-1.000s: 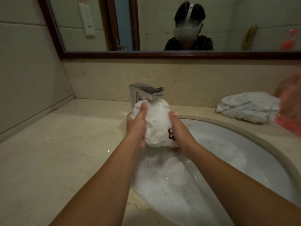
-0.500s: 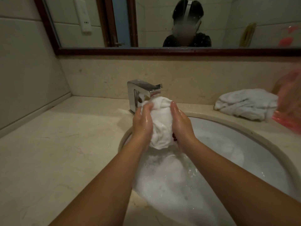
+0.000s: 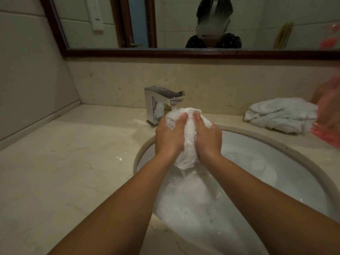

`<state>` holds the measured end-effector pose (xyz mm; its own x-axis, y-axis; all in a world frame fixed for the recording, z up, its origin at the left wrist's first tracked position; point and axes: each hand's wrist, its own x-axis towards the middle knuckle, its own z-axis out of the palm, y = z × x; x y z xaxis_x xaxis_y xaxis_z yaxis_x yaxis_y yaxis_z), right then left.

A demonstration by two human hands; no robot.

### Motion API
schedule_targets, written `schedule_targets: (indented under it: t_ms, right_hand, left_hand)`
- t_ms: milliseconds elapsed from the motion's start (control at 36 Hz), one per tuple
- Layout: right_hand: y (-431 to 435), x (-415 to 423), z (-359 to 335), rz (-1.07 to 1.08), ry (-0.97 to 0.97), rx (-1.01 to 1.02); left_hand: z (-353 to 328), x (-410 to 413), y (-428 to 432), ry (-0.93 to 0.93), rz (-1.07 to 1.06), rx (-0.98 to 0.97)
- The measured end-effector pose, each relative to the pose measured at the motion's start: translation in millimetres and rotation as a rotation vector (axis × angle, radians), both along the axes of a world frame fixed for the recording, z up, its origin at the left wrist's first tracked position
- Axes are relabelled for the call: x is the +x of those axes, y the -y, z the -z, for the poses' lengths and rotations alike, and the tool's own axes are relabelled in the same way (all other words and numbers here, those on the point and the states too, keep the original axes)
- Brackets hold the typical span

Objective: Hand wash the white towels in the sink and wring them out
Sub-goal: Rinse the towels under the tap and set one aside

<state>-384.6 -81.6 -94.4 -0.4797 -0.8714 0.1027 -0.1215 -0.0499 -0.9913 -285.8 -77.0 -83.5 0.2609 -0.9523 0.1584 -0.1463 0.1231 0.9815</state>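
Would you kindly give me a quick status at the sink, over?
Left hand and right hand squeezing bunched white towel over soapy sink. Second towel on counter. Nothing in the way.

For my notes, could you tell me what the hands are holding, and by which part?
Both the left hand and right hand squeeze one bunched white towel by its sides.

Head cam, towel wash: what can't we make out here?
All head view:
1. Bottom of the round white ceramic sink: under white soap foam; towels there cannot be told.
2. Sides of the bunched white wet towel: covered by the left hand and right hand.
3. Outlet of the square chrome faucet: behind that towel; flow unclear.
4. The pink translucent object: blurred, cut by the right edge, hiding the crumpled white towel's end.
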Motion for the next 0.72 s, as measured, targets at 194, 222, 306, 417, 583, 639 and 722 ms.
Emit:
schedule_targets:
  t_ms: [194,222,306,417,583,639,722]
  right_hand:
    - [2.0,-4.8,-4.7,0.025,-0.143,-0.009]
    - [2.7,-5.0,-4.6,0.024,-0.146,-0.011]
    - [3.2,-5.9,-4.8,0.010,-0.196,-0.015]
    - [-0.1,-5.1,-3.4,-0.007,-0.110,-0.005]
    - [-3.6,-5.4,-3.9,-0.086,0.047,-0.014]
    - [-4.9,-8.3,-5.4,-0.147,0.025,-0.058]
    - [-7.1,-11.0,-5.8,-0.220,-0.003,-0.055]
  left_hand:
    - [0.9,-0.3,3.6,0.074,-0.003,0.032]
    - [0.9,0.1,4.7,0.097,-0.007,0.048]
    - [1.3,-0.5,7.7,0.156,0.003,0.067]
    - [1.1,0.9,6.8,0.061,0.019,0.099]
    - [1.7,5.2,9.8,-0.208,0.044,0.222]
    - [2.6,7.6,12.0,-0.273,0.037,0.234]
    - [3.1,10.9,12.9,-0.383,0.037,0.228]
